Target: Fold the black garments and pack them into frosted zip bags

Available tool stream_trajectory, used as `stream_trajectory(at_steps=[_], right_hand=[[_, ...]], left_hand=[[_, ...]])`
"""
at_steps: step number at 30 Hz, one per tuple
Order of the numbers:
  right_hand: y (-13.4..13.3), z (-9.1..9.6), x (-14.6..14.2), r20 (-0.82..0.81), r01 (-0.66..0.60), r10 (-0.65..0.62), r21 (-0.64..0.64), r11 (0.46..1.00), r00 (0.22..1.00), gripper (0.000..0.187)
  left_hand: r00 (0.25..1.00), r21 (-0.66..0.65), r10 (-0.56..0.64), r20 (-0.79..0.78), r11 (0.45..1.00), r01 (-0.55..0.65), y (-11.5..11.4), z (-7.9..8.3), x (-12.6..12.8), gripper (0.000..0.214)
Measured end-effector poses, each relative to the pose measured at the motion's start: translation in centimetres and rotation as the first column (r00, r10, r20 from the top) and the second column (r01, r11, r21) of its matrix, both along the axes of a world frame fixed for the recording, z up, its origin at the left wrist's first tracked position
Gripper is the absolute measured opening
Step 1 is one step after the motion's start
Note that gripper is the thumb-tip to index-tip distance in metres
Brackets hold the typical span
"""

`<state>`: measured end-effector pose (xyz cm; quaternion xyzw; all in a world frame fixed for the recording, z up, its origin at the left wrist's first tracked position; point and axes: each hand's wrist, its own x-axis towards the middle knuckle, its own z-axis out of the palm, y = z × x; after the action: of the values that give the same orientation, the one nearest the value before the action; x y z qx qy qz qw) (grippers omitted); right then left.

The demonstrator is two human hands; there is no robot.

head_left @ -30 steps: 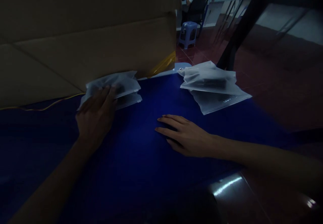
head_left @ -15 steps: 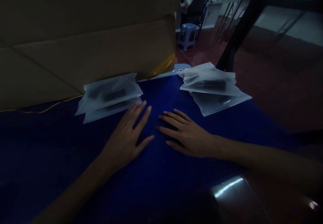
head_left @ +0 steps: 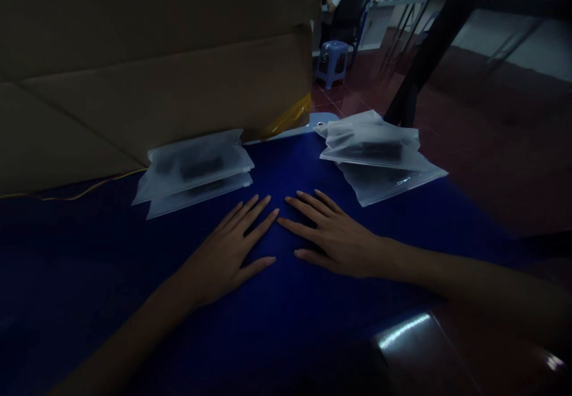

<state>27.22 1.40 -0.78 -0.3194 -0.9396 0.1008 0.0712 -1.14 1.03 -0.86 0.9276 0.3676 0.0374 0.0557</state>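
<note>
left hand point(head_left: 223, 259): flat on the desk point(head_left: 277, 330), palm down, fingers spread, fingertips near the left bag stack but not touching it.
left grip: open, holding nothing.
right hand point(head_left: 335, 242): flat on the desk, palm down, fingers spread, fingertips just beside those of the left hand.
right grip: open, holding nothing.
left bag stack point(head_left: 192, 167): two frosted plastic zip bags, one overlapping the other, a dark item showing in each; lies against the foot of the cardboard box.
right bag stack point(head_left: 373, 152): two frosted plastic zip bags, overlapping, dark items inside; lies at the far edge of the desk, well apart from the left stack.
cardboard box point(head_left: 156, 80): large, at the far side of the desk, yellow tape point(head_left: 290, 116) at its corner.
cable: a thin yellow wire point(head_left: 93, 184) runs along the desk beside the box.
background: a seated person point(head_left: 346, 3), a blue plastic stool point(head_left: 331, 62), a red tile floor point(head_left: 491, 146), a black metal frame point(head_left: 440, 44).
</note>
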Motion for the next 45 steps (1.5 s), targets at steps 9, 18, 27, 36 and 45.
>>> stream_trajectory(at_steps=[9, 18, 27, 36, 45], right_hand=[[0.05, 0.21, 0.11, -0.022, -0.007, 0.008, 0.015, 1.000, 1.000, 0.064], [0.09, 0.11, 0.06, -0.003, -0.008, 0.008, 0.007, 1.000, 1.000, 0.065], [0.01, 0.01, 0.13, -0.034, -0.004, 0.004, 0.024, 1.000, 0.999, 0.064], [0.10, 0.17, 0.28, -0.023, -0.016, 0.016, 0.013, 1.000, 1.000, 0.064], [0.07, -0.06, 0.19, -0.008, -0.020, 0.020, 0.063, 0.998, 1.000, 0.063]], left_hand=[[1.000, -0.012, 0.000, 0.031, 1.000, 0.000, 0.06, 0.08, -0.06, 0.081], [1.000, -0.019, 0.007, -0.003, 1.000, -0.007, 0.04, 0.10, -0.05, 0.081], [1.000, -0.017, 0.008, 0.015, 1.000, -0.008, 0.02, 0.08, -0.06, 0.081], [0.999, -0.015, 0.005, 0.036, 1.000, -0.005, -0.02, 0.13, -0.04, 0.081], [1.000, -0.011, 0.005, 0.025, 1.000, -0.005, 0.03, -0.07, -0.12, 0.080]])
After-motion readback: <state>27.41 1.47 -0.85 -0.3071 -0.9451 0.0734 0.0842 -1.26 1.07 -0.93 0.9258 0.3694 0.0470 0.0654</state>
